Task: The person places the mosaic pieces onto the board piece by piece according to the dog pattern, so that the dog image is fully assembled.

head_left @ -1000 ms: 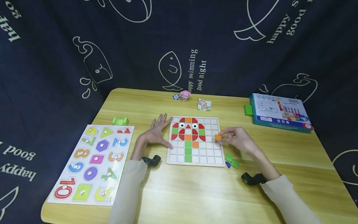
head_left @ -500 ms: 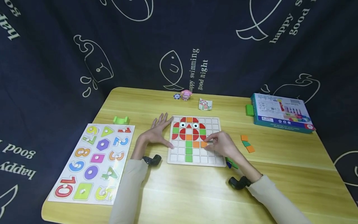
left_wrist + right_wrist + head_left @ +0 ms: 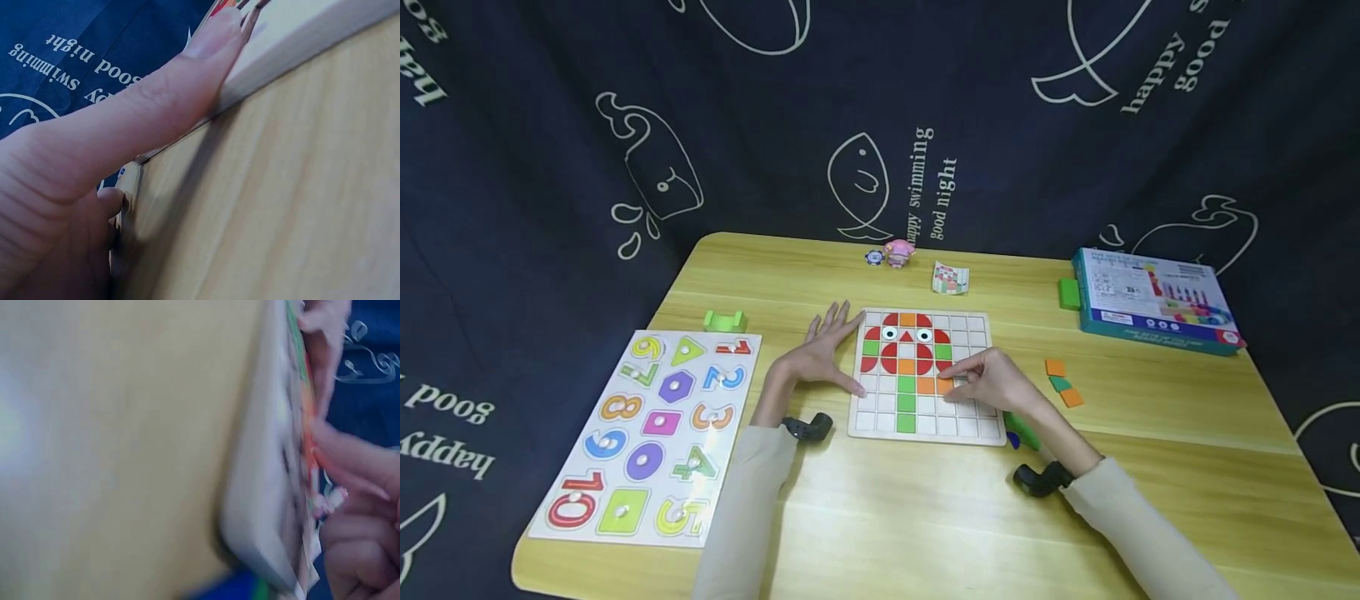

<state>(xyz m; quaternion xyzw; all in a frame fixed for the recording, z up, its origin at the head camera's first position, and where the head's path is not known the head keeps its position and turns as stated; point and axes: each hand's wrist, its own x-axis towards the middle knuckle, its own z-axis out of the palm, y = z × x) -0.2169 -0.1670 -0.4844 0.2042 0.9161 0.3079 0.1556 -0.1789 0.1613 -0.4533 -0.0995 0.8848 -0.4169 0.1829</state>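
A white square grid board (image 3: 977, 431) lies on the table, with red, green, orange and eye tiles forming a bird-like picture. My left hand (image 3: 820, 357) spreads its fingers at the board's left side; in the left wrist view its thumb (image 3: 156, 103) rests against the board's rim. With thumb and index finger, my right hand (image 3: 996, 383) pinches an orange square tile (image 3: 944, 386) at a cell right of another orange tile (image 3: 927, 386). The right wrist view is blurred, but the fingertips (image 3: 328, 434) meet the orange tile there.
Right of the board lie loose orange tiles (image 3: 1071, 397) with a teal piece (image 3: 1060, 383). Green pieces (image 3: 1022, 429) and a blue one (image 3: 1013, 439) sit partly under the right wrist. A number puzzle (image 3: 658, 467), a picture card (image 3: 951, 279), a pink figurine (image 3: 898, 252) and a box (image 3: 1157, 300) surround it.
My right hand has carried the orange tile left from the board's right edge to the cell beside the other orange tile. Over the last half second it has barely moved. The left hand stays put.
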